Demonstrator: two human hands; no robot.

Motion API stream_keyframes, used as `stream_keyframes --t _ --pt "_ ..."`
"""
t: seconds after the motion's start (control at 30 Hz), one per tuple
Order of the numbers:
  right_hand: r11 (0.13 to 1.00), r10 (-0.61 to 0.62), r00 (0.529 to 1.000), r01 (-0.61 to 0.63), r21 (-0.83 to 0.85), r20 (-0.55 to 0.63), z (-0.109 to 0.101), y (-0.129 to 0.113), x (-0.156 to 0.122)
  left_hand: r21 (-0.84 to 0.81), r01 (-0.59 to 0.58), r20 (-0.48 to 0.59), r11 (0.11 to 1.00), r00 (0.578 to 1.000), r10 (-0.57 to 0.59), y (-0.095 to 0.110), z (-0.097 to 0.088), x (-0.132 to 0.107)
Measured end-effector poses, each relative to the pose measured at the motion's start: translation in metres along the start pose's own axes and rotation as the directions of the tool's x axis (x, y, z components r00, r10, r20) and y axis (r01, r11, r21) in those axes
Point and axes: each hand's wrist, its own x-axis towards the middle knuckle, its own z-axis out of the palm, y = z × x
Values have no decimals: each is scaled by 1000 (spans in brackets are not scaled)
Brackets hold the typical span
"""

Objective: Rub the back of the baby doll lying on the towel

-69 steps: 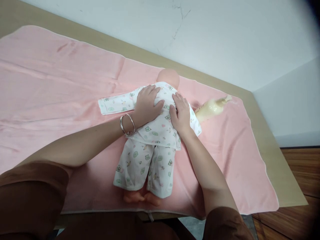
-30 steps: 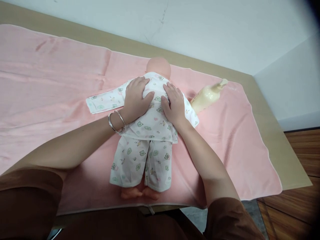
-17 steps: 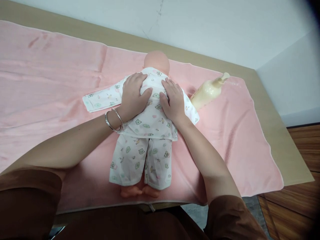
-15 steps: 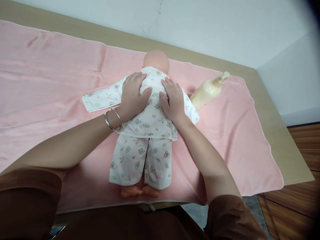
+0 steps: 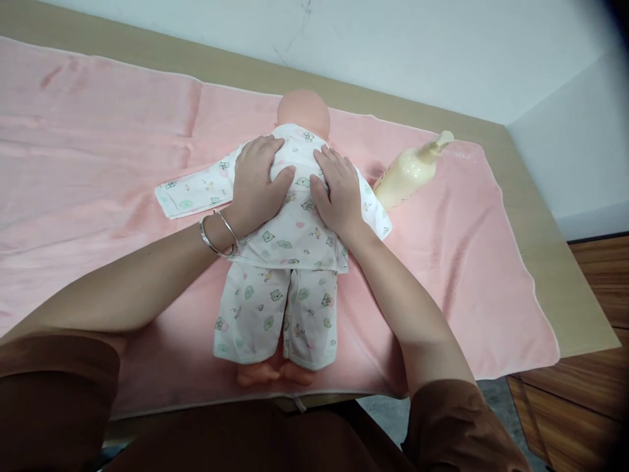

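Observation:
A baby doll (image 5: 289, 242) in white printed pyjamas lies face down on a pink towel (image 5: 98, 151), head toward the wall and bare feet near the table's front edge. My left hand (image 5: 255, 187), with bangles at the wrist, rests flat on the doll's upper back on the left side. My right hand (image 5: 337, 196) lies flat on the right side of the back, fingers stretched out. One empty pyjama sleeve (image 5: 194, 193) stretches out to the left. The doll's bare arm (image 5: 410, 174) sticks out to the right.
The pink towel covers most of a light wooden table (image 5: 565, 275) set against a white wall. The table's right edge drops to a wooden floor (image 5: 594, 406). My brown sleeves fill the bottom corners.
Both hands stay pressed on the doll's back. The view has shifted slightly, so the doll sits a little higher and further left in the picture.

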Motion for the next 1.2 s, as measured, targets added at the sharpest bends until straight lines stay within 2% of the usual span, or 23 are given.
stream_keyframes --t 0.27,0.7,0.87,1.2 --pt "999 5 1000 -5 -49 12 -4 -5 -1 -19 -67 -55 998 996 66 -6 3 -1" --pt "996 32 998 -29 -82 46 -9 -11 -1 18 -95 -92 995 991 96 -6 4 0" --pt "999 39 998 -38 -35 40 -9 -12 0 36 -101 -92 994 990 104 -6 4 0" --pt "998 61 996 -59 -27 61 -9 -12 0 -48 -35 -44 998 998 33 -4 2 1"
